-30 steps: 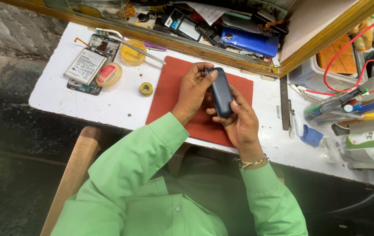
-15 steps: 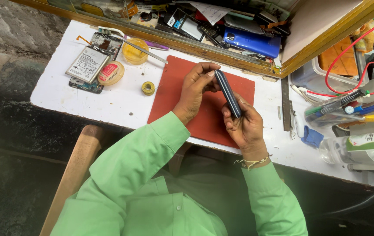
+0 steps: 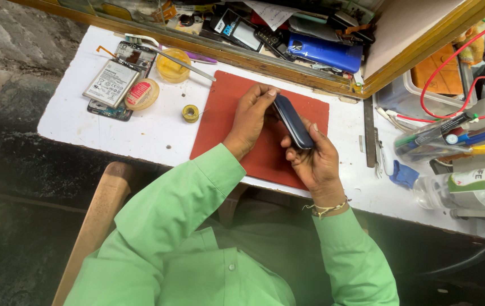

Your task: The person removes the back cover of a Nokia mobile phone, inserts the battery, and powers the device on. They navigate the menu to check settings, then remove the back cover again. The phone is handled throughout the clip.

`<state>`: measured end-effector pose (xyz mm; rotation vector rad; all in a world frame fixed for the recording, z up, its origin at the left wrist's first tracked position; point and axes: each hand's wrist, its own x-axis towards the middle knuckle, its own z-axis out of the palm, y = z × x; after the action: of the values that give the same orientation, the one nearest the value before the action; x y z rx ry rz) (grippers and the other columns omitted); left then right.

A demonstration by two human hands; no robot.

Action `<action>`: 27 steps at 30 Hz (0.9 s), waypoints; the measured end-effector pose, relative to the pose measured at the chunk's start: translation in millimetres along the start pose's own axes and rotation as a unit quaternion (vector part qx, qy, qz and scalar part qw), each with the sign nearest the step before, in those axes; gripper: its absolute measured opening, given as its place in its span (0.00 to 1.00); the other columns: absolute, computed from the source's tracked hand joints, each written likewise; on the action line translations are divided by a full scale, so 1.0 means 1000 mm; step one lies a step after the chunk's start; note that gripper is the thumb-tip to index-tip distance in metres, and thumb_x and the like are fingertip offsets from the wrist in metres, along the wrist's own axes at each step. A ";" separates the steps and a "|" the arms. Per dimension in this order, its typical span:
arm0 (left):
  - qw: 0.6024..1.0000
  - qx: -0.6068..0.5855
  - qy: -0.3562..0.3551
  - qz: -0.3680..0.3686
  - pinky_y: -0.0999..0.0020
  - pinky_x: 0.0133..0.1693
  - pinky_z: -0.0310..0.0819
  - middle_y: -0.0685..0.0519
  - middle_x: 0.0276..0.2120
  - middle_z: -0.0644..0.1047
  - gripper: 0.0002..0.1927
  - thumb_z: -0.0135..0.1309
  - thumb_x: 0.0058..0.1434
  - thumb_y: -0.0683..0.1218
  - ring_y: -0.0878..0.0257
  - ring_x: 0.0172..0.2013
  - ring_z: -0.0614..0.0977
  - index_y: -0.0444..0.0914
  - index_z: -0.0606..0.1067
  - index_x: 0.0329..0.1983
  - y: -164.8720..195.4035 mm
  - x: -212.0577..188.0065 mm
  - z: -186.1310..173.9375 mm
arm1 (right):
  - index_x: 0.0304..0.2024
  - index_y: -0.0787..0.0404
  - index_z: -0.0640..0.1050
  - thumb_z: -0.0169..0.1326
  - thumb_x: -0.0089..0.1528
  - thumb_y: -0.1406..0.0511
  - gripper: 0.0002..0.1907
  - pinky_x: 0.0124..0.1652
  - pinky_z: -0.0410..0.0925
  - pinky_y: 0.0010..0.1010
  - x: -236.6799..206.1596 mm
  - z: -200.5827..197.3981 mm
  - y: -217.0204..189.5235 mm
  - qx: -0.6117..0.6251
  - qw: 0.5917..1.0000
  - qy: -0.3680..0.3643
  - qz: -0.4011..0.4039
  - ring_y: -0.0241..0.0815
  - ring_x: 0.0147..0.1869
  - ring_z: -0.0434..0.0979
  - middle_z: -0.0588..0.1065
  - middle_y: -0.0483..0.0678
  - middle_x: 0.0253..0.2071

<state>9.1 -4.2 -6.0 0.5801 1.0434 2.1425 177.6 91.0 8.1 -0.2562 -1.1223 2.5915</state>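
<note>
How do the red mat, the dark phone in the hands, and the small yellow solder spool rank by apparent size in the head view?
1. red mat, by far the largest
2. dark phone, held above the mat, so nearer the camera
3. yellow solder spool, the smallest

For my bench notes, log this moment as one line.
both hands hold dark blue phone | left hand at top end | right hand under it | above red mat
</note>
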 end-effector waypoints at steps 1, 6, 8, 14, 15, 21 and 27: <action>1.000 0.004 0.004 -0.008 0.71 0.36 0.77 0.55 0.34 0.78 0.10 0.48 0.72 0.48 0.68 0.33 0.79 0.37 0.75 0.45 -0.001 0.001 0.000 | 0.71 0.71 0.63 0.40 0.75 0.55 0.30 0.30 0.73 0.21 0.000 0.001 0.000 -0.005 1.000 0.003 -0.005 0.43 0.33 0.82 0.78 0.60 0.40; 0.997 0.044 0.022 -0.055 0.71 0.34 0.78 0.53 0.33 0.79 0.12 0.48 0.71 0.49 0.67 0.32 0.81 0.36 0.76 0.42 -0.001 0.003 -0.002 | 0.75 0.68 0.59 0.41 0.75 0.50 0.35 0.32 0.75 0.20 0.000 0.005 0.002 -0.027 0.999 -0.006 -0.031 0.43 0.38 0.83 0.79 0.62 0.44; 0.996 0.060 0.022 -0.055 0.71 0.33 0.77 0.53 0.33 0.79 0.12 0.48 0.71 0.49 0.68 0.31 0.80 0.35 0.77 0.43 -0.001 0.003 -0.002 | 0.76 0.67 0.58 0.41 0.74 0.49 0.37 0.34 0.75 0.21 0.000 0.006 0.003 -0.039 0.998 -0.008 -0.038 0.44 0.41 0.84 0.78 0.62 0.47; 0.995 0.082 0.022 -0.057 0.71 0.32 0.78 0.51 0.32 0.79 0.14 0.48 0.72 0.49 0.66 0.31 0.80 0.33 0.76 0.41 0.000 0.002 -0.001 | 0.77 0.69 0.56 0.42 0.73 0.46 0.41 0.38 0.77 0.23 0.001 0.006 0.002 -0.027 0.999 -0.013 -0.044 0.47 0.50 0.84 0.78 0.64 0.52; 0.994 0.089 0.022 -0.059 0.70 0.32 0.77 0.51 0.32 0.79 0.14 0.49 0.72 0.49 0.66 0.30 0.80 0.32 0.76 0.41 -0.001 0.002 -0.002 | 0.77 0.70 0.56 0.42 0.73 0.46 0.42 0.38 0.77 0.23 0.000 0.007 0.002 -0.020 0.999 -0.018 -0.046 0.47 0.51 0.84 0.78 0.64 0.52; 0.996 0.077 0.030 -0.018 0.71 0.33 0.77 0.52 0.35 0.78 0.14 0.47 0.72 0.49 0.68 0.32 0.78 0.34 0.77 0.48 -0.006 0.005 -0.003 | 0.78 0.60 0.48 0.46 0.70 0.48 0.43 0.41 0.78 0.29 0.000 0.017 0.003 -0.106 0.992 -0.038 -0.059 0.51 0.49 0.83 0.75 0.66 0.53; 0.998 0.040 0.039 -0.029 0.71 0.31 0.80 0.53 0.34 0.78 0.13 0.49 0.70 0.49 0.68 0.30 0.81 0.34 0.76 0.45 -0.004 0.005 -0.005 | 0.79 0.64 0.49 0.46 0.73 0.48 0.42 0.40 0.78 0.30 0.000 0.017 0.004 -0.103 0.992 -0.049 -0.059 0.51 0.45 0.83 0.76 0.67 0.52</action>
<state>4.1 -1.8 -11.8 0.5001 1.1790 2.0955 171.8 76.9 16.2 -0.1035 -1.3972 2.4105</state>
